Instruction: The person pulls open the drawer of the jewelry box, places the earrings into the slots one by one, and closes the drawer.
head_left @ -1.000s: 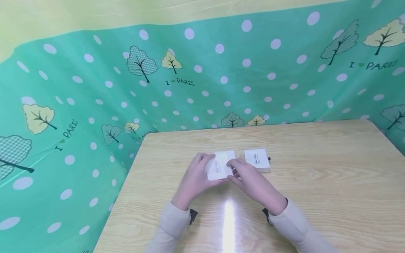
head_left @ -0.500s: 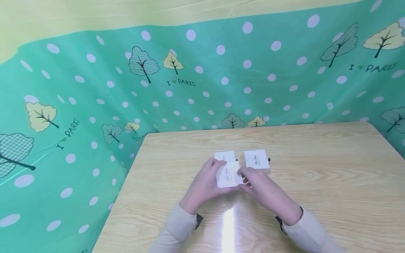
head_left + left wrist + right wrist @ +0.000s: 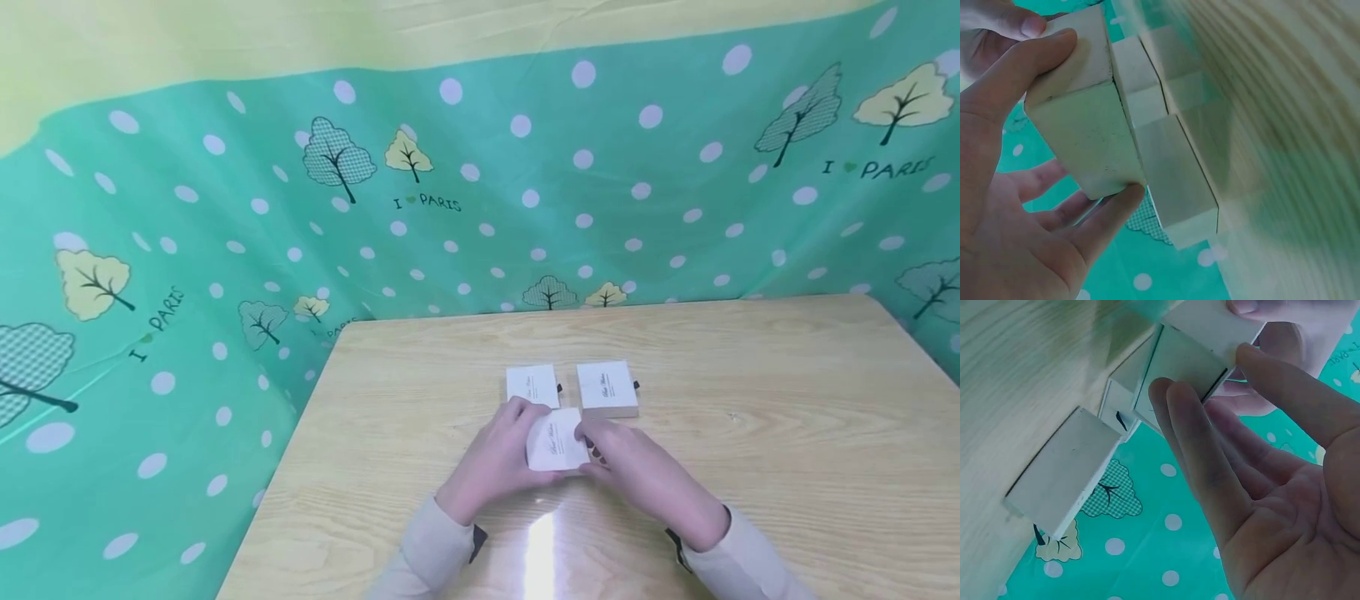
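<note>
A small white cardboard box [image 3: 557, 440] with dark script on its lid is held just above the table's near middle. My left hand [image 3: 495, 458] grips it from the left; in the left wrist view the thumb presses one face and fingertips [image 3: 1129, 192] support the far edge. From the right, my right hand [image 3: 641, 475] pinches the box's end, its fingertips [image 3: 1182, 394] lying against the end face in the right wrist view. A second white box [image 3: 529, 382] stands right behind the held one. Beside that is a third, matching box [image 3: 606, 385], with a small dark tab on its right side.
The wooden table [image 3: 765, 450] spreads out on both sides of the hands. Behind and to the left hangs a green dotted cloth [image 3: 420, 250] printed with trees. A bright light reflection lies on the tabletop close to the person.
Both hands have moved toward the person and slightly right, carrying the held box along. The second box behind, hidden at first, has come into view. The third box stays put.
</note>
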Action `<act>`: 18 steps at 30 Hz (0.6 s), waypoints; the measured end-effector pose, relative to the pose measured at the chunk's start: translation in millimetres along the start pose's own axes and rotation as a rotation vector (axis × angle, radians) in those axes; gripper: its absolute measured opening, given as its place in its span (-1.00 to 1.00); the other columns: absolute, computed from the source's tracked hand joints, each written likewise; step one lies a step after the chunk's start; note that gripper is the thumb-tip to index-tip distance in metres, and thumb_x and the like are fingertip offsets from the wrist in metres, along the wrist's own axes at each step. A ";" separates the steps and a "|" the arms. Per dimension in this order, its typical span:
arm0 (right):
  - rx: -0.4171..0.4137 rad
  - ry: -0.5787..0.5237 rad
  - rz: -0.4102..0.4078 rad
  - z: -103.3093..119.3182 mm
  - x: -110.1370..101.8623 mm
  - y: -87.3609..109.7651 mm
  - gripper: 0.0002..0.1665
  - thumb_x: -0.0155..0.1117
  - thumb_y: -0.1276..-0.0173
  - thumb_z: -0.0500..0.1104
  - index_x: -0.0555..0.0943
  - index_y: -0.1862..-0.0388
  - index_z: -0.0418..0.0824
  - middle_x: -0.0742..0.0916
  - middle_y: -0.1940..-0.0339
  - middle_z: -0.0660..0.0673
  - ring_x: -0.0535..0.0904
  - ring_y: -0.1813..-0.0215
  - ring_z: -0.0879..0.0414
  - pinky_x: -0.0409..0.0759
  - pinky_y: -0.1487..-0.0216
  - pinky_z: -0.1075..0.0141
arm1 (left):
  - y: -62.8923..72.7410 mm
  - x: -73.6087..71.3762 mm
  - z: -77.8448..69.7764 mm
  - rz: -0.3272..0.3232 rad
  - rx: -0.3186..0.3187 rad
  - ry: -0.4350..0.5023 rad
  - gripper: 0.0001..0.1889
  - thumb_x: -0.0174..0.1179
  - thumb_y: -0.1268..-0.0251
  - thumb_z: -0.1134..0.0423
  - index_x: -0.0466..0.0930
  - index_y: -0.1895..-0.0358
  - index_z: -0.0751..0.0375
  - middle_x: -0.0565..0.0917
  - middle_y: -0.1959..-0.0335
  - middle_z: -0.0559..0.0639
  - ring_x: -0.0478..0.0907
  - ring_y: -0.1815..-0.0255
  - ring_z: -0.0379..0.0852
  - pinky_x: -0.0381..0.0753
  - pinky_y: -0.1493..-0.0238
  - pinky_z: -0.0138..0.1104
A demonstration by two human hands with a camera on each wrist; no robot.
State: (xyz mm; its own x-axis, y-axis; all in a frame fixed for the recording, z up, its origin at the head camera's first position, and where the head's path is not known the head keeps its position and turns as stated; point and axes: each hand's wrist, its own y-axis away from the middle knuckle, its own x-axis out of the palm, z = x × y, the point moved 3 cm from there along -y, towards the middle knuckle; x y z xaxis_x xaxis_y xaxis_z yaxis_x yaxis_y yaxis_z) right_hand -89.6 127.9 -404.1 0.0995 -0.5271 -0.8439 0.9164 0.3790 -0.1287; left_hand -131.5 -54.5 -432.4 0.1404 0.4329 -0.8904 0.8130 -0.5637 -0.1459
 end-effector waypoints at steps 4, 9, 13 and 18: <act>0.025 0.019 0.034 -2.0 2.0 1.7 -0.64 0.55 -0.05 -0.27 0.60 0.19 -0.24 0.63 0.41 0.04 0.48 0.40 0.26 0.50 0.42 0.39 | 1.0 5.1 -0.6 0.030 -0.002 0.004 -0.12 0.55 0.16 -0.14 0.43 -0.34 -0.01 0.49 -0.02 -0.12 0.39 0.14 -0.27 0.50 0.13 -0.46; 0.062 0.024 0.098 -5.3 4.3 0.9 -0.69 0.55 -0.05 -0.27 0.61 0.25 -0.25 0.59 0.50 0.06 0.42 0.48 0.25 0.44 0.48 0.40 | -1.0 11.8 0.2 0.071 -0.017 0.025 -0.10 0.56 0.16 -0.15 0.43 -0.35 0.03 0.47 0.03 -0.14 0.37 0.20 -0.30 0.46 0.23 -0.51; 0.044 0.025 0.121 -7.8 6.8 1.5 -0.70 0.54 -0.05 -0.28 0.62 0.26 -0.28 0.60 0.51 0.05 0.40 0.50 0.27 0.44 0.50 0.42 | -2.5 17.2 0.2 0.109 -0.013 0.038 -0.15 0.56 0.16 -0.12 0.45 -0.29 0.01 0.45 0.08 -0.15 0.35 0.23 -0.30 0.44 0.28 -0.53; 0.024 0.006 0.130 -9.6 10.6 2.6 -0.70 0.53 -0.06 -0.29 0.61 0.25 -0.29 0.63 0.48 0.03 0.41 0.49 0.28 0.45 0.49 0.42 | -1.6 21.4 1.4 0.149 -0.017 0.032 -0.16 0.56 0.15 -0.10 0.43 -0.28 0.01 0.45 0.01 -0.13 0.37 0.19 -0.31 0.46 0.22 -0.52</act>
State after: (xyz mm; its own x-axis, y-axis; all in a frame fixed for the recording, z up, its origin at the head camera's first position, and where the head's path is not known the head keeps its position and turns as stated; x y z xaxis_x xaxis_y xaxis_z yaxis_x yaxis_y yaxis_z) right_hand -89.9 130.6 -418.4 0.2157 -0.4701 -0.8558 0.9051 0.4252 -0.0055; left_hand -130.6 -45.3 -451.9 0.2778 0.3674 -0.8876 0.7912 -0.6115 -0.0054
